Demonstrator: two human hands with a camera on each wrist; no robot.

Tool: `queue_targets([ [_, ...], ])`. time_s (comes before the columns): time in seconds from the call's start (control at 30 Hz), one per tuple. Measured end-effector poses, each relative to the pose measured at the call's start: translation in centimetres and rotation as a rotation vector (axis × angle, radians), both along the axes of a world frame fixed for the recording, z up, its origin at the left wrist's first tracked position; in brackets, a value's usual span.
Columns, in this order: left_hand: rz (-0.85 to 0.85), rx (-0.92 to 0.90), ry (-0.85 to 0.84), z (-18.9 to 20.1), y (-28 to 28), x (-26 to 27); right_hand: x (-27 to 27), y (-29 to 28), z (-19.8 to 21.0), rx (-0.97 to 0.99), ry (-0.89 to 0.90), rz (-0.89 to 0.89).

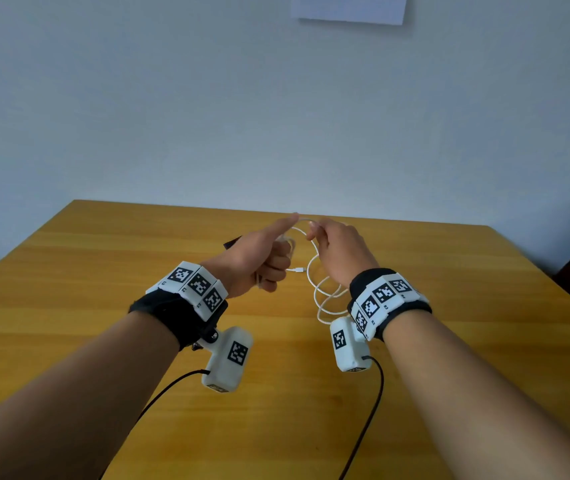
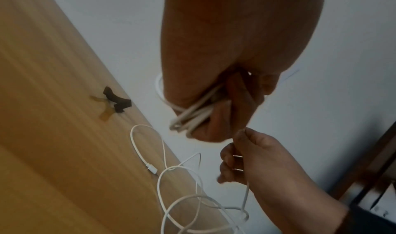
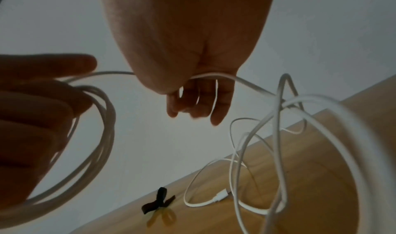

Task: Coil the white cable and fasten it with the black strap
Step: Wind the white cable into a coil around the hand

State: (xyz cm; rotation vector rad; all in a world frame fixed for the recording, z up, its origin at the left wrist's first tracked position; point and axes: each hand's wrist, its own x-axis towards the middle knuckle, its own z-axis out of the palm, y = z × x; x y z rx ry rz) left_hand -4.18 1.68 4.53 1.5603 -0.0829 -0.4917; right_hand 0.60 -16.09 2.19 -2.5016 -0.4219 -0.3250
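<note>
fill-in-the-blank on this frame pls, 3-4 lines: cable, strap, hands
1. The coils wound so far are gripped in the ____ hand.
2. The black strap lies on the ____, and neither hand touches it.
3. The right hand pinches the ____ cable, whose loose loops hang below it.
4. The cable's plug lies on the table, so that end is not yet ____.

Missing words: left; table; white; coiled
</note>
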Motion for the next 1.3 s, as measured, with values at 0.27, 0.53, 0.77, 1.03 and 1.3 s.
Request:
queue_targets([
  [0.27, -0.306, -0.367, 0.067, 0.8, -1.8, -1.0, -2.5, 1.9, 2.1, -0.250, 0.152, 0.040],
  [0.53, 0.079, -0.860, -0.133, 1.6, -1.8, -0.2, -2.6, 2.8, 0.9, -0.288, 0.169, 0.174],
  [0.77, 0.393, -0.357, -0.541, 1.2, -0.6, 0.9, -3.2, 2.6, 0.2, -0.163, 0.290, 0.267],
  [1.03, 0.363, 0.778, -0.941, -1.1, -0.6, 0.7, -3.7, 2.8, 1.8, -0.233, 0.336, 0.295],
  [1.3, 0.094, 1.252, -0.970, -1.4, -0.1, 0.4, -3.1, 2.1, 2.8, -0.422, 0.164, 0.207],
])
